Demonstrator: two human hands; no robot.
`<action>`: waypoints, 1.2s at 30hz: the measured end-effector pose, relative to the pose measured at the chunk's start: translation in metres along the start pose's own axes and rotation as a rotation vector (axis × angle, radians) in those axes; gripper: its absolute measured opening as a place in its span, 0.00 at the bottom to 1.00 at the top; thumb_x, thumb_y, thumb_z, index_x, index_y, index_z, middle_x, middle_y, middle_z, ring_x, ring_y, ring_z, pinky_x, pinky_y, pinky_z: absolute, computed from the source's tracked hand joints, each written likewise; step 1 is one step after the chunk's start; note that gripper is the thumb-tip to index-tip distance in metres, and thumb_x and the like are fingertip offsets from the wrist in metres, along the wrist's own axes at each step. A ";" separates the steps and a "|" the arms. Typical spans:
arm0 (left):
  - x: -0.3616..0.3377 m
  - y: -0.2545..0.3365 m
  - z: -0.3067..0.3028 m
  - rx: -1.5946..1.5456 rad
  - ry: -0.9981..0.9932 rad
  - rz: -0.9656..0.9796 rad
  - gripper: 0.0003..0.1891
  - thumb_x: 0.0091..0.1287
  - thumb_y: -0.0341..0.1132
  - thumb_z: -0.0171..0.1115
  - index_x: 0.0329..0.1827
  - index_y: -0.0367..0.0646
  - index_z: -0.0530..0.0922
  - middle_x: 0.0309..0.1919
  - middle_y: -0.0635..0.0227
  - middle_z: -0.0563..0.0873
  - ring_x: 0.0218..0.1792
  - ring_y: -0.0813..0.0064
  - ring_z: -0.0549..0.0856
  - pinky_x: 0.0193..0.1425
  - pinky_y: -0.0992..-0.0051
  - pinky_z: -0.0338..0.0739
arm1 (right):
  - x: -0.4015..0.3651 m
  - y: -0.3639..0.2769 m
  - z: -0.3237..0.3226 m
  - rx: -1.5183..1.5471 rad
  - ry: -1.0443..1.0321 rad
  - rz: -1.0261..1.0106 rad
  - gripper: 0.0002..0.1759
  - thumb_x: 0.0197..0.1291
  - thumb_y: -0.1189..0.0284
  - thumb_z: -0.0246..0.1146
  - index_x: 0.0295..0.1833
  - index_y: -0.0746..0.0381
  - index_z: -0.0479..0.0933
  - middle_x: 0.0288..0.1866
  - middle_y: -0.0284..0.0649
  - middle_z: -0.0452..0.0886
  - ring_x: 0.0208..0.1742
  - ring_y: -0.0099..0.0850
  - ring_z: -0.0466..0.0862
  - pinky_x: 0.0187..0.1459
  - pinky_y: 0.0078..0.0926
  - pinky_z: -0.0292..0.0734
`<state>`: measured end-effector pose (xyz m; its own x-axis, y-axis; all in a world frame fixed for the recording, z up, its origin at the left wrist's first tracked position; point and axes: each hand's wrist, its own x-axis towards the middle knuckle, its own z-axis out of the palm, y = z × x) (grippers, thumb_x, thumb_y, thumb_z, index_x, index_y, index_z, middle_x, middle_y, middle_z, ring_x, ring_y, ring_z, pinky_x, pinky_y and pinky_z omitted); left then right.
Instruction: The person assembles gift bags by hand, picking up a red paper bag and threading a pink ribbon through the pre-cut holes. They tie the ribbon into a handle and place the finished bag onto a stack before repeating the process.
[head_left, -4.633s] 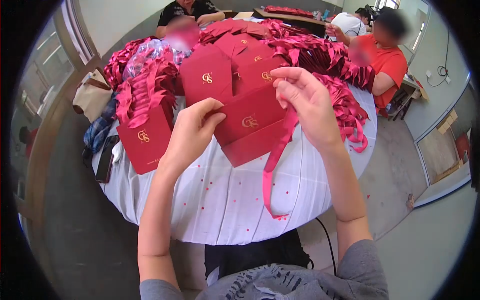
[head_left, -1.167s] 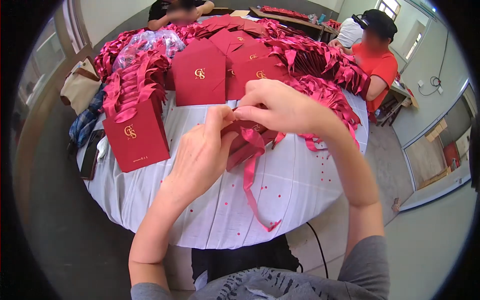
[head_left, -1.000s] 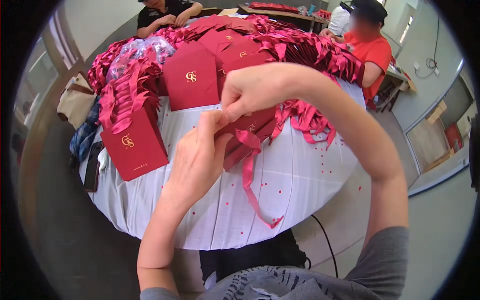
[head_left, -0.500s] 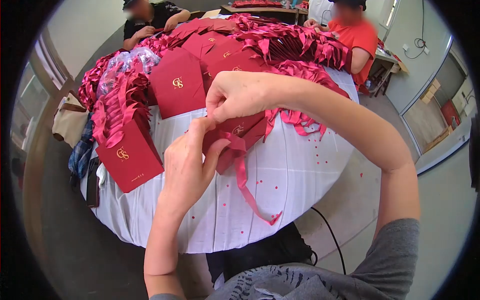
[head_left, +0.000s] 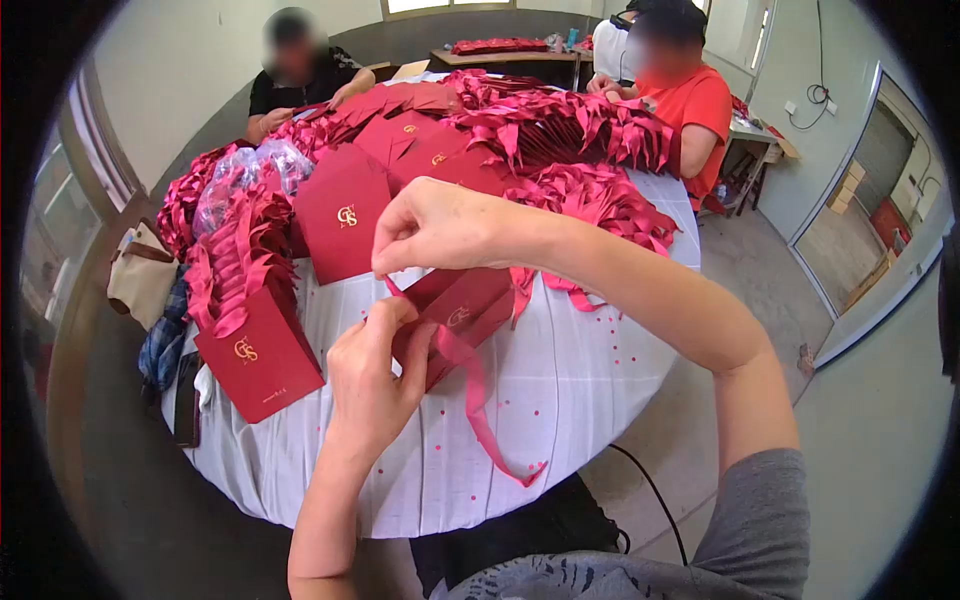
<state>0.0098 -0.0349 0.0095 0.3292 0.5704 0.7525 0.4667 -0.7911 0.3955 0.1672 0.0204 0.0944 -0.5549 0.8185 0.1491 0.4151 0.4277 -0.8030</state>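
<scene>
A dark red paper gift bag [head_left: 490,296] with a gold logo lies tilted on the table below my hands. My left hand [head_left: 372,378] is closed at the bag's near left edge, thumb and forefinger pinching a red ribbon [head_left: 474,405]. The ribbon's long tail hangs down to the right over the cloth. Higher up, my right hand [head_left: 440,225] is closed in a pinch on a short ribbon length that runs up from my left fingers. The bag's far part is hidden behind my right wrist.
A finished-looking row of ribboned red bags [head_left: 262,355] stands at left, beside clear plastic wrap [head_left: 215,205]. More bags [head_left: 345,215] and heaped ribbons [head_left: 600,210] cover the far side. Two people [head_left: 690,120] work across the white-clothed table [head_left: 560,440]. Small red dots lie scattered.
My right hand has moved up and left, away from my left fingers, drawing a ribbon length out between them. The view has tilted up slightly.
</scene>
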 end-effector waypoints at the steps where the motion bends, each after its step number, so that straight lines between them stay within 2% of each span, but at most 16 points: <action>1: 0.000 0.000 0.000 -0.005 0.009 -0.006 0.11 0.54 0.23 0.68 0.36 0.38 0.74 0.25 0.63 0.82 0.20 0.66 0.79 0.27 0.71 0.72 | 0.003 0.001 0.000 0.054 0.015 0.020 0.10 0.53 0.70 0.65 0.34 0.68 0.83 0.26 0.33 0.80 0.29 0.20 0.76 0.31 0.21 0.71; 3: -0.003 0.000 -0.001 -0.003 0.008 -0.017 0.11 0.54 0.23 0.68 0.36 0.38 0.74 0.26 0.63 0.82 0.21 0.66 0.80 0.27 0.71 0.72 | 0.015 0.005 0.000 0.131 0.025 0.105 0.09 0.53 0.71 0.65 0.33 0.66 0.83 0.26 0.33 0.80 0.27 0.19 0.74 0.26 0.19 0.67; 6: -0.003 -0.001 -0.002 0.016 0.007 0.006 0.11 0.53 0.23 0.68 0.36 0.38 0.74 0.26 0.63 0.82 0.21 0.66 0.80 0.27 0.71 0.73 | 0.031 0.009 0.004 0.248 0.043 0.119 0.09 0.53 0.70 0.65 0.33 0.66 0.83 0.27 0.33 0.80 0.25 0.19 0.72 0.25 0.19 0.64; 8: -0.005 -0.005 -0.001 -0.007 0.020 0.053 0.12 0.56 0.21 0.68 0.37 0.37 0.72 0.26 0.68 0.79 0.20 0.84 0.77 0.17 0.82 0.62 | 0.038 0.009 0.008 0.262 0.066 0.084 0.10 0.53 0.70 0.65 0.34 0.66 0.83 0.27 0.33 0.80 0.25 0.18 0.71 0.24 0.18 0.63; 9: -0.004 -0.004 -0.002 -0.004 0.021 0.054 0.12 0.56 0.21 0.68 0.37 0.37 0.72 0.26 0.68 0.79 0.20 0.84 0.77 0.17 0.82 0.62 | 0.041 0.010 0.009 0.278 0.089 0.052 0.10 0.54 0.69 0.65 0.34 0.66 0.83 0.27 0.33 0.79 0.25 0.18 0.71 0.23 0.18 0.62; 11: -0.004 0.001 -0.002 0.024 0.034 0.057 0.12 0.51 0.23 0.69 0.35 0.38 0.74 0.24 0.64 0.81 0.19 0.67 0.80 0.26 0.72 0.72 | 0.050 0.009 0.010 0.307 0.092 0.078 0.10 0.54 0.69 0.65 0.34 0.66 0.84 0.27 0.32 0.79 0.25 0.18 0.71 0.22 0.18 0.62; 19: -0.005 0.002 0.000 0.018 0.043 0.085 0.12 0.50 0.22 0.68 0.35 0.38 0.74 0.22 0.64 0.80 0.18 0.68 0.78 0.26 0.72 0.72 | 0.072 0.009 0.016 0.358 0.127 0.067 0.10 0.54 0.69 0.64 0.34 0.65 0.84 0.28 0.32 0.79 0.26 0.19 0.71 0.22 0.17 0.61; 22: -0.005 0.003 0.000 0.032 0.027 0.074 0.13 0.50 0.22 0.68 0.36 0.38 0.74 0.23 0.64 0.81 0.19 0.67 0.79 0.26 0.72 0.72 | 0.073 0.005 0.019 0.385 0.124 -0.032 0.11 0.55 0.67 0.65 0.36 0.65 0.84 0.29 0.32 0.80 0.26 0.19 0.71 0.23 0.17 0.63; 25: -0.006 -0.003 0.001 0.035 0.049 0.030 0.13 0.51 0.22 0.68 0.36 0.37 0.74 0.24 0.63 0.81 0.20 0.67 0.80 0.26 0.72 0.72 | 0.063 0.000 0.015 0.256 0.185 -0.052 0.14 0.60 0.64 0.63 0.40 0.66 0.82 0.32 0.34 0.81 0.27 0.20 0.75 0.27 0.20 0.69; 27: -0.007 -0.006 0.000 0.035 0.066 0.002 0.13 0.52 0.22 0.68 0.37 0.37 0.74 0.25 0.62 0.82 0.21 0.67 0.81 0.25 0.73 0.72 | 0.059 0.011 0.015 0.008 0.397 -0.242 0.16 0.62 0.64 0.61 0.39 0.68 0.81 0.32 0.36 0.82 0.30 0.20 0.78 0.29 0.21 0.72; 28: -0.005 -0.007 -0.001 0.009 0.073 -0.044 0.12 0.53 0.22 0.68 0.38 0.37 0.73 0.26 0.62 0.82 0.21 0.68 0.81 0.24 0.73 0.72 | 0.043 0.008 0.017 -0.050 0.483 -0.272 0.16 0.64 0.64 0.60 0.38 0.69 0.80 0.29 0.37 0.82 0.30 0.20 0.80 0.30 0.22 0.73; 30: -0.006 -0.013 -0.003 -0.023 0.077 -0.103 0.12 0.57 0.23 0.67 0.40 0.36 0.72 0.28 0.63 0.83 0.21 0.72 0.82 0.21 0.76 0.70 | 0.006 0.003 0.020 -0.074 0.547 -0.237 0.20 0.59 0.60 0.62 0.27 0.68 0.78 0.24 0.53 0.78 0.28 0.46 0.81 0.33 0.42 0.73; 32: -0.007 -0.015 -0.005 -0.032 0.080 -0.133 0.12 0.57 0.23 0.67 0.40 0.37 0.72 0.28 0.63 0.83 0.21 0.72 0.82 0.21 0.76 0.70 | -0.029 0.007 0.029 -0.105 0.516 -0.114 0.23 0.60 0.57 0.62 0.25 0.68 0.77 0.21 0.54 0.75 0.28 0.46 0.80 0.32 0.41 0.72; 34: -0.007 -0.018 -0.004 -0.065 0.088 -0.142 0.12 0.57 0.23 0.67 0.41 0.38 0.72 0.28 0.64 0.83 0.21 0.75 0.81 0.20 0.78 0.69 | -0.056 0.016 0.041 -0.294 0.379 0.011 0.15 0.61 0.65 0.63 0.29 0.67 0.80 0.22 0.40 0.79 0.25 0.28 0.80 0.29 0.26 0.73; 35: -0.007 -0.017 -0.003 -0.072 0.097 -0.147 0.12 0.57 0.23 0.67 0.41 0.38 0.72 0.28 0.64 0.83 0.21 0.75 0.80 0.20 0.78 0.68 | -0.065 0.025 0.049 -0.407 0.384 -0.096 0.14 0.58 0.66 0.65 0.30 0.67 0.80 0.25 0.41 0.78 0.27 0.33 0.79 0.30 0.28 0.73; 36: -0.006 -0.015 -0.002 -0.079 0.104 -0.147 0.12 0.58 0.23 0.67 0.40 0.38 0.72 0.28 0.65 0.83 0.20 0.76 0.80 0.20 0.78 0.68 | -0.069 0.032 0.056 -0.336 0.364 -0.153 0.13 0.57 0.67 0.66 0.31 0.67 0.79 0.27 0.42 0.78 0.29 0.35 0.79 0.31 0.29 0.73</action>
<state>-0.0010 -0.0270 0.0006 0.1743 0.6582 0.7324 0.4363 -0.7184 0.5418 0.1786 -0.0442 0.0262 -0.3658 0.7917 0.4893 0.5906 0.6038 -0.5354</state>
